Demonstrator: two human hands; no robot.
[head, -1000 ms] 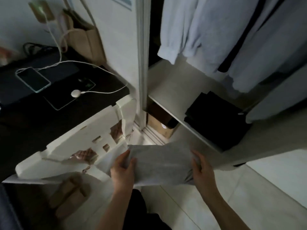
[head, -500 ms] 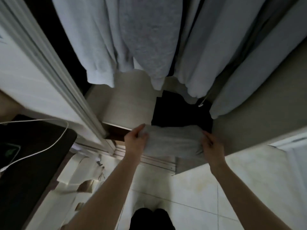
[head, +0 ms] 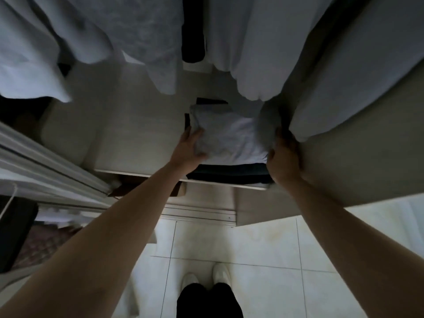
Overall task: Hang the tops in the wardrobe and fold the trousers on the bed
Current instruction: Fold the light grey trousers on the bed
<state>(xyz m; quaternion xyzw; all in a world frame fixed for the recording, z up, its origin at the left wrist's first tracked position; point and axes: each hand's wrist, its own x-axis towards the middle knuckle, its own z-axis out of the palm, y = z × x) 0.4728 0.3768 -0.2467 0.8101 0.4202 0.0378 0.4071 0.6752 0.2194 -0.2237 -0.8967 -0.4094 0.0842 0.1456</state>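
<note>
1. Both arms reach into the wardrobe. The left hand (head: 190, 146) has its thumb over the top of the folded pale garment (head: 226, 136) at its left edge, gripping it.
2. The right hand (head: 283, 154) holds the garment's right edge, fingers curled around the bundle.
3. The garment sits on a dark folded stack (head: 229, 174) on the shelf (head: 137, 138), below the hanging tops (head: 146, 31).
4. Done, by my reading: several pale tops hang from above, and at least one piece is folded and nearly stowed. I cannot tell for sure that it is trousers.
5. Left: letting go so the bundle lies square on the stack. The bed is out of view, so I cannot tell whether more clothes wait there.
</note>
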